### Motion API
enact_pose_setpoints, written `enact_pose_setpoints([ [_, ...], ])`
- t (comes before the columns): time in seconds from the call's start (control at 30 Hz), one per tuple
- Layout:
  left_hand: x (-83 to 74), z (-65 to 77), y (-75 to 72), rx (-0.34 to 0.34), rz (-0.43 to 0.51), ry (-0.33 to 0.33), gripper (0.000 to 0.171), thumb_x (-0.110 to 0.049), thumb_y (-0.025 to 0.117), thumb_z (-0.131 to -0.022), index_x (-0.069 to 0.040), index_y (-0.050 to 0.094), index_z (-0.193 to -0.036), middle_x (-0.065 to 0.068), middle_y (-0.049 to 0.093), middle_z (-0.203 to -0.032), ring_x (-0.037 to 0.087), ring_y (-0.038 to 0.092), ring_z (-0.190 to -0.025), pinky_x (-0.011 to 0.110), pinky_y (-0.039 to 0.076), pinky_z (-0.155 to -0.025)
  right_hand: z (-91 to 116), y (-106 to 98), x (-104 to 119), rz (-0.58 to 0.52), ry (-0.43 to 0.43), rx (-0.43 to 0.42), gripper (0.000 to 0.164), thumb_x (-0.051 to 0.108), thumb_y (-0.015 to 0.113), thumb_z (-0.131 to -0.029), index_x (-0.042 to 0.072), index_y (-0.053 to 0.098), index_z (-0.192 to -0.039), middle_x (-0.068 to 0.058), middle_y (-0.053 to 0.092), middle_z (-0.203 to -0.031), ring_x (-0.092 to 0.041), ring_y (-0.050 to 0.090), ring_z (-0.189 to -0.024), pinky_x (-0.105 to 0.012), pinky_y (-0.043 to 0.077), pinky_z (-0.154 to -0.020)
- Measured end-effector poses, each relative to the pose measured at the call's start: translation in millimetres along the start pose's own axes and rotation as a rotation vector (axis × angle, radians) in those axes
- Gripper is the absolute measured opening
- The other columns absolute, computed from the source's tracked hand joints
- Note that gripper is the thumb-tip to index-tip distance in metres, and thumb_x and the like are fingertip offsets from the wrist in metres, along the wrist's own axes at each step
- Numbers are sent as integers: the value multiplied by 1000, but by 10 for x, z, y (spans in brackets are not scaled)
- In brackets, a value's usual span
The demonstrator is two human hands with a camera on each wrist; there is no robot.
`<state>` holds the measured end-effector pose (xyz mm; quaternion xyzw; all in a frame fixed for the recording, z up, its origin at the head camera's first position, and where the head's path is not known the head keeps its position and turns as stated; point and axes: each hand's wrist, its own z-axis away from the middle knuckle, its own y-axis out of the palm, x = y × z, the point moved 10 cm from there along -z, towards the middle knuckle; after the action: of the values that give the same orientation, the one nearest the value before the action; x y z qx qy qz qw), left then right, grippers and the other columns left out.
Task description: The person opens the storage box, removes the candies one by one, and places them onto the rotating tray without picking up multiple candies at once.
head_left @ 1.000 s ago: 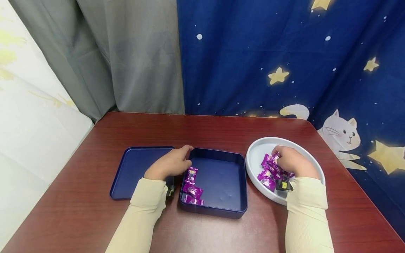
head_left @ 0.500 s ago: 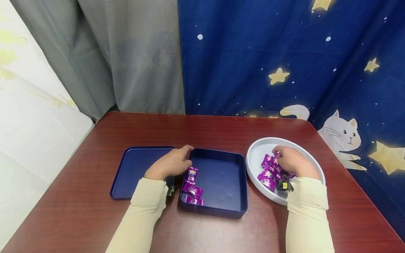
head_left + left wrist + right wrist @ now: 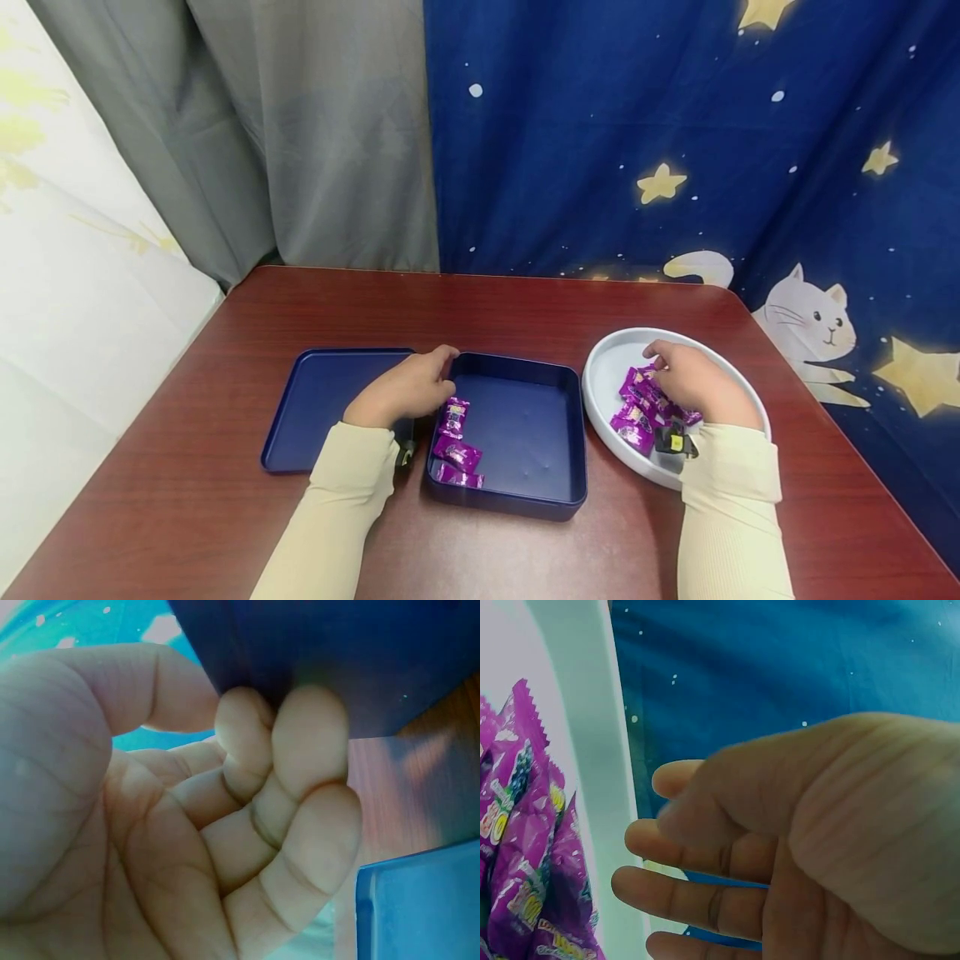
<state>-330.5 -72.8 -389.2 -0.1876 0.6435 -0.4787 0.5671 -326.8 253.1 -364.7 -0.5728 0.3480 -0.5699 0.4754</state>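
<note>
My left hand (image 3: 401, 389) holds the left wall of a navy square box (image 3: 521, 425); the left wrist view shows the thumb and curled fingertips meeting at the box wall (image 3: 322, 645). Along the inner left side of that box lie three purple candy packets (image 3: 457, 452). My right hand (image 3: 693, 383) hovers over a heap of purple wrapped candies (image 3: 637, 412) in a white round tray (image 3: 611, 354). Its fingers are loosely bent with nothing between them, apart from the candies (image 3: 529, 847) in the right wrist view.
A navy lid (image 3: 318, 408) lies flat left of the box, partly under my left forearm. The white tray stands close to the box's right side. Behind the brown wooden table (image 3: 517, 308) hang a grey curtain (image 3: 345, 150) and a blue starry curtain (image 3: 562, 150).
My right hand's fingertips have drawn up slightly from the candies and the fingers have loosened. The left hand and the box stay as they were.
</note>
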Motion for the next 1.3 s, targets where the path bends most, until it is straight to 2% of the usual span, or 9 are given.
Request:
enact_pose_setpoints([
  [0.13, 3, 0, -4, -1, 0, 1, 49, -19, 54, -90, -8, 42, -136, 11, 60, -112, 19, 53, -87, 41, 48, -82, 8, -46, 124, -2, -59, -28, 34, 8, 55, -86, -2, 56, -119, -20, 62, -98, -21, 55, -69, -42, 50, -67],
  [0.23, 10, 6, -7, -1, 3, -1, 49, -19, 54, -90, -8, 42, -136, 11, 60, -113, 19, 53, -86, 42, 48, -82, 26, -77, 274, -3, -108, -48, 33, 9, 56, -85, 0, 57, -117, -22, 63, -102, -24, 59, -76, -47, 51, -73],
  [0.4, 15, 9, -5, 2, 6, 5, 49, -18, 53, -90, -7, 42, -136, 13, 59, -117, 20, 52, -89, 43, 48, -85, 50, -93, 528, -16, -216, -76, 32, 7, 56, -83, 0, 58, -115, -22, 64, -105, -33, 59, -93, -55, 47, -86],
  [0.6, 18, 13, -6, 0, 4, 9, 49, -18, 53, -90, -7, 42, -136, 13, 59, -118, 20, 52, -91, 43, 47, -86, 88, -109, 693, -29, -242, -79, 35, 9, 56, -83, 0, 57, -117, -22, 64, -106, -33, 59, -94, -55, 47, -85],
  [0.8, 19, 7, -4, 0, -3, 7, 49, -18, 53, -90, -7, 42, -136, 12, 60, -115, 19, 52, -89, 42, 47, -84, 116, -118, 956, 6, -293, -86, 32, 15, 57, -86, 1, 58, -116, -20, 64, -107, -33, 59, -95, -53, 48, -85],
  [1.0, -16, -5, -29, -13, -8, 24, 47, -17, 53, -89, -6, 44, -134, 9, 60, -106, 19, 52, -87, 40, 47, -82, 127, -39, 1276, 21, -348, -53, 33, 17, 59, -88, 3, 58, -117, -16, 63, -110, -30, 58, -97, -52, 47, -89],
  [1.3, -9, -15, -28, -10, 0, 29, 48, -16, 54, -89, -6, 44, -134, 12, 60, -113, 20, 52, -89, 41, 47, -84, 111, 222, 1727, 91, -479, -43, 32, 21, 63, -86, 5, 60, -113, -11, 63, -106, -23, 57, -96, -45, 47, -90],
])
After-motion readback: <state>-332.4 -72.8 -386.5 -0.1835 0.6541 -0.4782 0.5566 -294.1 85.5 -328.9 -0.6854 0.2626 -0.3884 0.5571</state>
